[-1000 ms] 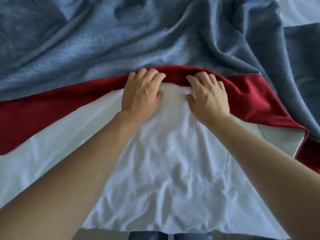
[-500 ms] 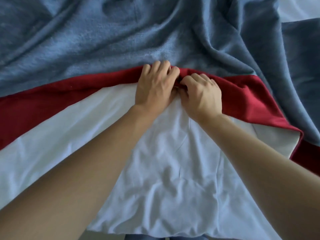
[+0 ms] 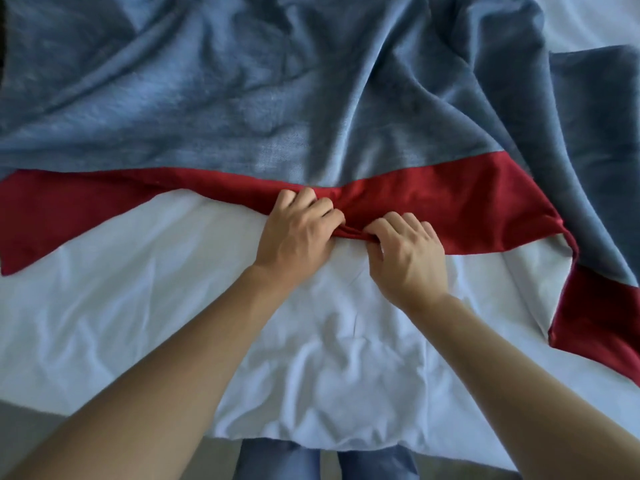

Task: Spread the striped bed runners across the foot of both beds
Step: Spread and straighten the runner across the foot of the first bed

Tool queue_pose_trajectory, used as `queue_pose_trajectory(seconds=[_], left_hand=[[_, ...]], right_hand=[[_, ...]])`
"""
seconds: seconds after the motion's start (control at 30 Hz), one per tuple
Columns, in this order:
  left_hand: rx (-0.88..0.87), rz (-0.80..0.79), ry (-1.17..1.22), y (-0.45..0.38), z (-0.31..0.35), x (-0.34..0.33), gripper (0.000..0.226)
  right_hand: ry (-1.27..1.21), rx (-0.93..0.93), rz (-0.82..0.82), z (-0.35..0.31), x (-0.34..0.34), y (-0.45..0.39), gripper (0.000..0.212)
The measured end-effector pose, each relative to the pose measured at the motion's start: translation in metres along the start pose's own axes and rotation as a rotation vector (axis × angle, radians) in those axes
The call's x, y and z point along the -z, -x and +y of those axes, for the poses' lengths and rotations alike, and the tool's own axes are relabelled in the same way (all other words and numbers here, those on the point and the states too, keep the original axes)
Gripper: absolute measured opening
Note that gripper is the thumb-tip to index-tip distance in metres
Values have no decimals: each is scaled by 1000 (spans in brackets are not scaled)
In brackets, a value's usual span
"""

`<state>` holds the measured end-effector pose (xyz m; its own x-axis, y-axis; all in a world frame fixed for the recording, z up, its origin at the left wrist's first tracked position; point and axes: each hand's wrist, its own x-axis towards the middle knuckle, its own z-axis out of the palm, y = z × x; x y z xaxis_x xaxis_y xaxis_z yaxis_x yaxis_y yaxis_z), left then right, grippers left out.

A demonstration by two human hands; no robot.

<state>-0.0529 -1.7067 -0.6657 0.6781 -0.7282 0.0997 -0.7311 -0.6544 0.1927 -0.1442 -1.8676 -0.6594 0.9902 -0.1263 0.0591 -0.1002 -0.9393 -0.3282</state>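
The bed runner [image 3: 214,98] lies rumpled across the bed, a wide blue-grey band with a red band [image 3: 450,199] along its near edge. My left hand [image 3: 298,237] and my right hand [image 3: 408,258] sit side by side at the middle of that red edge, both pinching a bunched fold of the red cloth. The runner's right end drapes down off the bed's side, red edge turned under. White bed sheet [image 3: 156,306] shows below the red band.
The sheet's near edge [image 3: 311,441] hangs over the foot of the bed, with my blue-trousered legs [image 3: 277,462] just below it. White bedding [image 3: 595,19] shows at the top right corner beyond the runner.
Both hands have pulled the red edge toward me, and more blue-grey cloth now lies flat beyond it. The fingers have closed from lying over the edge to pinching a fold.
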Motion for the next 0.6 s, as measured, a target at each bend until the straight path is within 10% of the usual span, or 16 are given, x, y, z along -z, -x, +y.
queue_pose_trajectory(seconds=[0.6], left_hand=[[-81, 184, 126, 70, -24, 7, 10]], right_hand=[[95, -49, 82, -84, -28, 22, 12]])
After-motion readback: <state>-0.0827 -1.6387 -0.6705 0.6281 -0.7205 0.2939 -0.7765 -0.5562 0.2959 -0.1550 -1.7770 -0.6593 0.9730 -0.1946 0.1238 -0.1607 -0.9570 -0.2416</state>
